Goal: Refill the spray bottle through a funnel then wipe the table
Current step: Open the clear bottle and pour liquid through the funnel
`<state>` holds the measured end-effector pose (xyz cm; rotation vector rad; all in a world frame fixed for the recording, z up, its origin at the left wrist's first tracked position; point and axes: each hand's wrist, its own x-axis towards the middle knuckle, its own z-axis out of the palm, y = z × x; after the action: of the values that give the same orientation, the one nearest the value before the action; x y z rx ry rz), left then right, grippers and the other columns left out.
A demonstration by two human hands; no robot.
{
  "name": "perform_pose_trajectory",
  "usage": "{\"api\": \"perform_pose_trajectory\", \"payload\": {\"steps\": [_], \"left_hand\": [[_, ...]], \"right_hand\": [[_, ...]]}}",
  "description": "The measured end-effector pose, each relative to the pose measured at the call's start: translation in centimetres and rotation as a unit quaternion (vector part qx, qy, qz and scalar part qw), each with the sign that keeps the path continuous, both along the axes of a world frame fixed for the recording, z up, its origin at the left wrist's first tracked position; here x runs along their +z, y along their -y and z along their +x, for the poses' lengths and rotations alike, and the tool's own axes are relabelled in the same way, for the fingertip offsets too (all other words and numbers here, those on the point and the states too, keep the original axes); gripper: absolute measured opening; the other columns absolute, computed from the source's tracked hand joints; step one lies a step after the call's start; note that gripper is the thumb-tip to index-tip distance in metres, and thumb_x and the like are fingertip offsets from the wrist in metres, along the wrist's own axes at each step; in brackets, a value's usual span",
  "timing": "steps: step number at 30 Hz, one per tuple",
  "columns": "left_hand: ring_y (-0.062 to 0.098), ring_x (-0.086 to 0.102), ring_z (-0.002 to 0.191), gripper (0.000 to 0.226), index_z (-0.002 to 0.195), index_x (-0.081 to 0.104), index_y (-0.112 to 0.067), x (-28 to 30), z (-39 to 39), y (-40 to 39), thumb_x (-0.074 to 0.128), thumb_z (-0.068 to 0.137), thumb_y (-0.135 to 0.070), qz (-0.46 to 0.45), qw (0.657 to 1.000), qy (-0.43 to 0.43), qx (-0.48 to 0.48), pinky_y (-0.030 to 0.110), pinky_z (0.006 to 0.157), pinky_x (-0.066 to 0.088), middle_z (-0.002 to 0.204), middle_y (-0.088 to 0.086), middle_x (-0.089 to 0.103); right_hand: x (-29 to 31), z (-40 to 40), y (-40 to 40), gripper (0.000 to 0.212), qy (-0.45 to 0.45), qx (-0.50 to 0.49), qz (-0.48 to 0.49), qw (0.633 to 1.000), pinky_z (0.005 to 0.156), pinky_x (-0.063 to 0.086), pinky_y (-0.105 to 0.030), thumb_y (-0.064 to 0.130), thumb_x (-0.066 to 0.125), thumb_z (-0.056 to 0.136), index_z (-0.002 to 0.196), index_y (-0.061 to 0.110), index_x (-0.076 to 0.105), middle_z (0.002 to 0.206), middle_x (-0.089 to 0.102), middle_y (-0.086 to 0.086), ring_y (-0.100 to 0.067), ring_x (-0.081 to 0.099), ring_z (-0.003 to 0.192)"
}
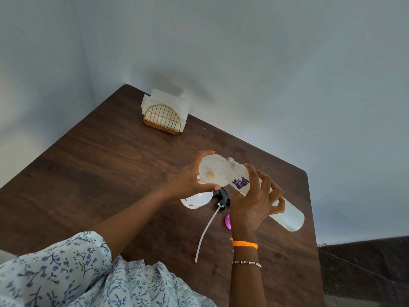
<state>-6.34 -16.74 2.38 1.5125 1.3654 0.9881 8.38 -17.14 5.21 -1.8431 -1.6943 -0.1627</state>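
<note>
A person in a floral top is wearing two bands on one wrist.

The loose pale garment (66, 273) is showing small blue flowers and dark twig-like sprigs all over, its wide sleeve (73, 251) gathering in soft folds above the bare left forearm. The right wrist is wearing a bright orange thread band (244, 244) and, further up the arm, a thin bracelet (245, 263) of small beads in light and dark tones.

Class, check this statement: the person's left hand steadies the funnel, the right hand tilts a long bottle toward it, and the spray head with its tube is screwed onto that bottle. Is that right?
Not quite. The head view shows the spray head lying on the table, detached; the long bottle's threaded neck is bare. The left hand does steady the funnel, and the right hand tilts the bottle.
</note>
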Motion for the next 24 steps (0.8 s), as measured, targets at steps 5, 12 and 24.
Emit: {"api": "perform_pose_trajectory", "payload": {"steps": [5, 12, 24], "left_hand": [[0.006, 0.037, 0.116, 0.087, 0.136, 0.015, -0.034, 0.01, -0.03, 0.02, 0.075, 0.074, -0.028, 0.000, 1.000, 0.005, -0.001, 0.019, 0.090, 0.038, 0.145, -0.003, 0.030], [0.006, 0.037, 0.117, 0.085, 0.136, 0.015, -0.033, 0.03, 0.02, -0.01, 0.075, 0.074, -0.028, 0.003, 1.000, 0.002, 0.000, 0.019, 0.091, 0.037, 0.144, -0.004, 0.031], [0.005, 0.035, 0.116, 0.084, 0.137, 0.017, -0.029, 0.17, 0.05, 0.01, 0.074, 0.075, -0.025, 0.001, 1.000, 0.005, -0.001, 0.016, 0.089, 0.036, 0.143, -0.003, 0.031]], "right_hand": [[0.01, -0.01, -0.05, 0.071, 0.002, -0.002, -0.002, 1.000, 0.096, 0.020, -0.055, -0.003, 0.081, 0.055, 0.115, 0.030, 0.060, 0.120, 0.058, -0.004, -0.027, 0.032, 0.118], [0.05, -0.10, -0.09, 0.071, 0.001, -0.002, -0.001, 1.000, 0.096, 0.020, -0.054, -0.003, 0.081, 0.055, 0.114, 0.029, 0.060, 0.119, 0.059, -0.004, -0.028, 0.035, 0.117], [-0.03, -0.11, -0.11, 0.068, 0.000, -0.005, 0.001, 1.000, 0.097, 0.021, -0.056, 0.000, 0.083, 0.056, 0.114, 0.029, 0.061, 0.119, 0.059, -0.005, -0.032, 0.039, 0.117]]}}
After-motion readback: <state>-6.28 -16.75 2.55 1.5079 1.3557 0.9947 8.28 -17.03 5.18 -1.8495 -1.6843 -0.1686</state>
